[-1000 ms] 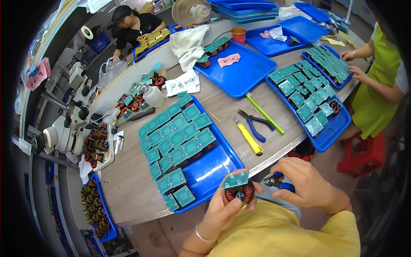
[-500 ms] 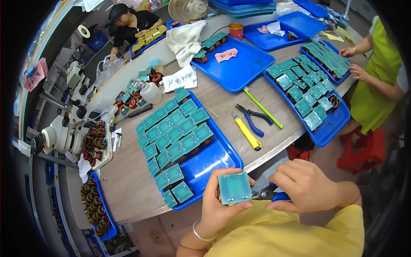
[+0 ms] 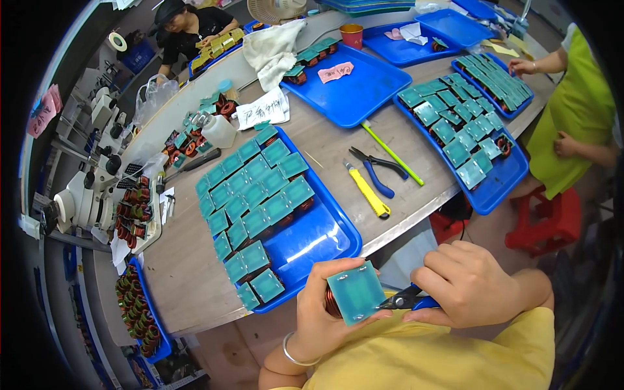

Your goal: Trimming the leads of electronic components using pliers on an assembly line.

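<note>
My left hand (image 3: 323, 323) grips a copper-wound coil with a square green circuit board (image 3: 356, 292) on it, the board's face tilted up toward me. Soldered pins show near two of its edges. Wrapped round blue-handled cutting pliers (image 3: 405, 298) is my right hand (image 3: 465, 284), and their jaws meet the right edge of the board. Whether the jaws close on a pin is too small to tell. Just beyond my hands, a blue tray (image 3: 325, 237) holds rows of similar green-topped coils (image 3: 257, 192), with bare tray at its near right side.
On the table lie a yellow utility knife (image 3: 368, 192), a second pair of pliers (image 3: 377, 172) and a green stick (image 3: 393, 154). More blue trays (image 3: 351, 97) stand farther back. A co-worker in a green apron (image 3: 564, 130) stands at the right; another person (image 3: 195, 29) sits across.
The board in my left hand has turned and tilted, showing more of the coil's windings. The pliers stay at its edge. The co-worker at the right has lowered one hand from the tray.
</note>
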Available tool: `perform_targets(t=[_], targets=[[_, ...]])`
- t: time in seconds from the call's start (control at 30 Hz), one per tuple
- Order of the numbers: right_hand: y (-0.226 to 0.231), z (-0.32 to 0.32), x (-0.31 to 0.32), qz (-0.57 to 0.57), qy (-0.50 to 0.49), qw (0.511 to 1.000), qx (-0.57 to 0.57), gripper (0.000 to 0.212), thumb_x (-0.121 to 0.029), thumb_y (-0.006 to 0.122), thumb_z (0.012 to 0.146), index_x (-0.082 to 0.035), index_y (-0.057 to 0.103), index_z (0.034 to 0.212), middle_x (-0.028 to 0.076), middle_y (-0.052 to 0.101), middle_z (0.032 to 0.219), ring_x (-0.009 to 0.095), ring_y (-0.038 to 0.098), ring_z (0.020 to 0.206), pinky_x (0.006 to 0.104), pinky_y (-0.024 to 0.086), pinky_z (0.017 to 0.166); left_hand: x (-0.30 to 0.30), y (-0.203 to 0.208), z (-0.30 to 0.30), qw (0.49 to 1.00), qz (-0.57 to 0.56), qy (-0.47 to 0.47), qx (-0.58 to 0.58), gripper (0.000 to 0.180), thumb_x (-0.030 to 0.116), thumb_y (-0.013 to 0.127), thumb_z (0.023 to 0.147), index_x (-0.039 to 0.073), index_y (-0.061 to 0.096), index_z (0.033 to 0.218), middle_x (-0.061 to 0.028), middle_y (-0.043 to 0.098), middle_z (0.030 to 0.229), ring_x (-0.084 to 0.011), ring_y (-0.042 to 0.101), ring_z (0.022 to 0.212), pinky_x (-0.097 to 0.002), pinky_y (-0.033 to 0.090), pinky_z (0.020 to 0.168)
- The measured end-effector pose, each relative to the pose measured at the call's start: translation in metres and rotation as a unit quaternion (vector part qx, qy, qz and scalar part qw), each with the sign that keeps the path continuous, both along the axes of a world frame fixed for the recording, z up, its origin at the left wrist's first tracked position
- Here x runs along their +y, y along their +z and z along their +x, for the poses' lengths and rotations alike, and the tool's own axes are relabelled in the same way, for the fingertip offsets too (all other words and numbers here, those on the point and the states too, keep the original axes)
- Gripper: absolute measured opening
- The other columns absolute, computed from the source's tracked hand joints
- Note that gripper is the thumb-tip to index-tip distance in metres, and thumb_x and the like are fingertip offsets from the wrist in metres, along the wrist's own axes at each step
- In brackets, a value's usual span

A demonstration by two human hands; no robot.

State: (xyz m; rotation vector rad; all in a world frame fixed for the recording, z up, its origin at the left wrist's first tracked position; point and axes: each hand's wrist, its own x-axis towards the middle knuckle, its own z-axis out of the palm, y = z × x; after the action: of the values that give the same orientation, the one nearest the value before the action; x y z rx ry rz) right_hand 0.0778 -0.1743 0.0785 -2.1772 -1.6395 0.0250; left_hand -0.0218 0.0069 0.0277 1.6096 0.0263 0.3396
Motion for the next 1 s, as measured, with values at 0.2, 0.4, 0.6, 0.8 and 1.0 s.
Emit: perform_targets(t=[0.2,0.4,0.6,0.8,1.0], targets=[[0.000,0.000,0.000,-0.004,0.007,1.000,0.000,0.040,-0.041,0.066,0.070,-0.004,0.052,0.079,0.006,0.041,0.068,0.022,0.046,0.060,0.0310,0.037,0.055,0.002,0.000,0.000,0.999,0.052,-0.005,-0.008,0.072,0.022,0.085,0.054,0.002,0.043,0.109,-0.0147,0.059,0.094,-0.0213,0.061,0.088,-0.0277,0.050,0.070],[0.002,0.002,0.001,-0.004,0.011,1.000,-0.018,0.040,-0.041,0.065,0.071,-0.005,0.049,0.076,0.006,0.040,0.067,0.022,0.045,0.059,0.0311,0.036,0.055,0.004,-0.001,0.000,0.994,0.106,-0.003,-0.018,0.068,0.021,0.085,0.056,0.001,0.046,0.109,-0.0127,0.059,0.097,-0.0183,0.061,0.084,-0.0261,0.051,0.068],[-0.005,0.006,0.002,0.003,0.026,0.999,-0.025,0.040,-0.041,0.064,0.072,-0.005,0.048,0.074,0.006,0.039,0.063,0.022,0.045,0.056,0.0307,0.037,0.051,0.007,0.000,0.002,0.996,0.093,-0.014,-0.005,0.065,0.020,0.083,0.059,0.000,0.049,0.110,-0.0107,0.058,0.098,-0.0146,0.061,0.080,-0.0246,0.051,0.068],[-0.015,0.005,0.000,0.009,0.023,1.000,-0.010,0.040,-0.042,0.064,0.074,-0.004,0.048,0.074,0.007,0.042,0.063,0.022,0.047,0.056,0.0306,0.038,0.050,0.006,0.000,0.001,0.996,0.064,-0.025,0.052,0.075,0.029,0.083,0.054,0.002,0.043,0.111,-0.0132,0.060,0.097,-0.0177,0.060,0.089,-0.0267,0.050,0.074],[-0.009,0.006,0.004,0.034,0.026,0.999,0.002,0.042,-0.043,0.063,0.074,-0.004,0.049,0.076,0.007,0.043,0.067,0.022,0.047,0.058,0.0312,0.037,0.053,0.008,-0.012,0.000,0.997,0.046,-0.046,0.043,0.075,0.033,0.081,0.058,0.002,0.043,0.115,-0.0111,0.056,0.101,-0.0167,0.059,0.089,-0.0263,0.049,0.074]])
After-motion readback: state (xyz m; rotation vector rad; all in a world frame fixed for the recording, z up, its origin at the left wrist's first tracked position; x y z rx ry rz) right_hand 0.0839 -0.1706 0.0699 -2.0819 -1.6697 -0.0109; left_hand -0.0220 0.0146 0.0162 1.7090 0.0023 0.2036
